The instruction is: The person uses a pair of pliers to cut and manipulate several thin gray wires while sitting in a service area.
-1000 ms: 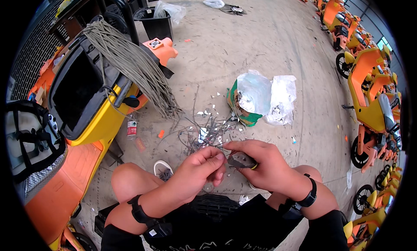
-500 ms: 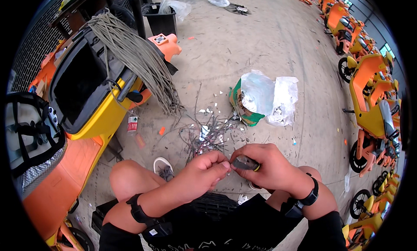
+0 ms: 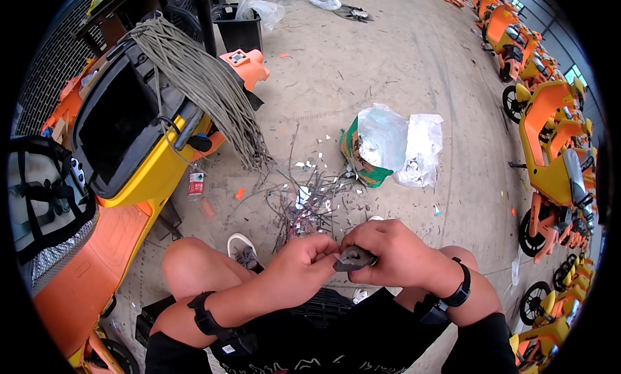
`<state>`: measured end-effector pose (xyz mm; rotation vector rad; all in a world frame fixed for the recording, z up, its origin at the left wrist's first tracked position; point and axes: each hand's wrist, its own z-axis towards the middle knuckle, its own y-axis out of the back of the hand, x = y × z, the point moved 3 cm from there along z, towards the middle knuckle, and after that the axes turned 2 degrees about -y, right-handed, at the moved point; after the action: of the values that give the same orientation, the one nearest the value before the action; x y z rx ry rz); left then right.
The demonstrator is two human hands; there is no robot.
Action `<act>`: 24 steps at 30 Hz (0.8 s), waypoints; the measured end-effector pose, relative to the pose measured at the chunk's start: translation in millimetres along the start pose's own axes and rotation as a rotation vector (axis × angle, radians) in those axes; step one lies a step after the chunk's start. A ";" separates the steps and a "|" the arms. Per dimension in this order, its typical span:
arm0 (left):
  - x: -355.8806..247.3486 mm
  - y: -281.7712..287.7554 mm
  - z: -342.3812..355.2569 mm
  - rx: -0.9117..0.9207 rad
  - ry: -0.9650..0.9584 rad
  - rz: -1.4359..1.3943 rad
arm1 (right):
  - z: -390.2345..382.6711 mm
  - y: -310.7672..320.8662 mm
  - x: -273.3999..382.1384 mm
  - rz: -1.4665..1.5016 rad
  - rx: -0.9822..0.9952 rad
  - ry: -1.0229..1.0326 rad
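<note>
My right hand [image 3: 398, 254] is wrapped round a pair of dark metal cutting pliers [image 3: 353, 259], whose jaws point left. Thumb and fingers of my left hand [image 3: 292, 270] are pinched together right at the jaw tips; whatever they grip is too small or hidden to make out. Both hands are in front of my body, above my knees. Beyond them on the floor lies a loose heap of thin wire pieces [image 3: 307, 203] mixed with white scraps.
A green and white sack [image 3: 366, 173] with a plastic liner stands past the wires. At left, a yellow-orange scooter [image 3: 155, 180] carries a thick bundle of grey cables [image 3: 200, 89]. A black bin [image 3: 239, 34] stands farther back. Several scooters [image 3: 550, 148] line the right side.
The pliers have turned, with their jaws now wider in view and touching my left fingertips. Both hands have shifted slightly lower.
</note>
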<state>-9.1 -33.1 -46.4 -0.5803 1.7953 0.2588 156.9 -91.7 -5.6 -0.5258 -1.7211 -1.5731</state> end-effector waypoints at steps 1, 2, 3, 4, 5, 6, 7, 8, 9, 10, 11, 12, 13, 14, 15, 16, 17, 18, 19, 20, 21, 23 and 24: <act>-5.2 -0.5 -2.5 0.008 0.028 -0.016 | -0.7 -0.6 -0.2 0.007 0.000 -0.009; -7.5 -0.9 -3.8 0.016 0.057 -0.032 | -0.9 -0.7 -0.4 0.023 -0.010 -0.004; -7.8 -1.7 -4.9 0.008 0.058 -0.074 | -0.7 0.0 0.6 0.036 -0.019 0.003; -7.3 -3.2 -6.4 -0.001 0.059 -0.117 | -0.7 0.8 1.7 0.049 -0.029 0.011; -7.2 -4.4 -7.5 -0.009 0.060 -0.159 | -1.2 1.7 2.2 0.068 -0.030 0.001; -7.7 -5.6 -8.0 -0.005 0.058 -0.204 | -2.2 3.0 2.2 0.085 -0.031 -0.009; -8.4 -6.8 -8.3 0.000 0.056 -0.248 | -2.9 3.9 2.0 0.103 -0.032 -0.019; -8.7 -7.5 -8.7 0.005 0.054 -0.293 | -3.5 4.2 1.7 0.107 -0.042 -0.011; -7.5 -7.9 -8.8 0.009 0.051 -0.319 | -4.1 3.8 0.8 0.112 -0.052 -0.003; -5.4 -8.2 -8.6 0.013 0.048 -0.345 | -4.5 3.8 0.4 0.117 -0.062 0.005; -4.2 -8.6 -8.6 0.018 0.045 -0.371 | -4.8 4.1 0.1 0.127 -0.064 -0.003; -4.1 -8.9 -8.7 0.020 0.038 -0.383 | -5.2 4.4 -0.2 0.137 -0.067 -0.011; -4.2 -9.1 -8.7 0.022 0.031 -0.395 | -5.6 4.7 -0.4 0.147 -0.071 -0.020; -4.5 -9.2 -8.6 0.024 0.023 -0.407 | -5.8 5.2 -0.6 0.157 -0.078 -0.032; -4.3 -9.0 -8.7 0.025 0.031 -0.429 | -5.9 5.5 -1.0 0.168 -0.085 -0.044; -4.2 -8.7 -8.8 0.027 0.038 -0.451 | -6.1 5.7 -1.3 0.179 -0.092 -0.056; -4.2 -8.5 -8.8 0.028 0.045 -0.473 | -5.7 5.8 -0.9 0.195 -0.107 -0.057; -4.0 -8.2 -8.4 0.019 0.048 -0.477 | -5.0 5.7 -0.4 0.210 -0.121 -0.059; -3.8 -7.9 -7.9 0.009 0.050 -0.481 | -4.6 5.8 -0.2 0.225 -0.135 -0.061; -3.7 -7.5 -7.6 0.000 0.052 -0.485 | -4.3 5.9 -1.0 0.232 -0.163 -0.022; -4.4 -7.3 -7.3 0.005 0.064 -0.479 | -4.1 5.7 -3.4 0.240 -0.191 0.017; -7.4 -6.2 -7.3 0.017 0.087 -0.466 | -4.8 7.5 -4.8 0.247 -0.209 0.030; -8.3 -5.6 -8.0 0.011 0.093 -0.468 | -5.3 9.2 -4.6 0.248 -0.196 0.006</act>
<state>-11.2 -39.4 -35.5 -0.9945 1.6909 -0.1007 167.9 -94.5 -3.0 -0.7995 -1.4419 -1.5676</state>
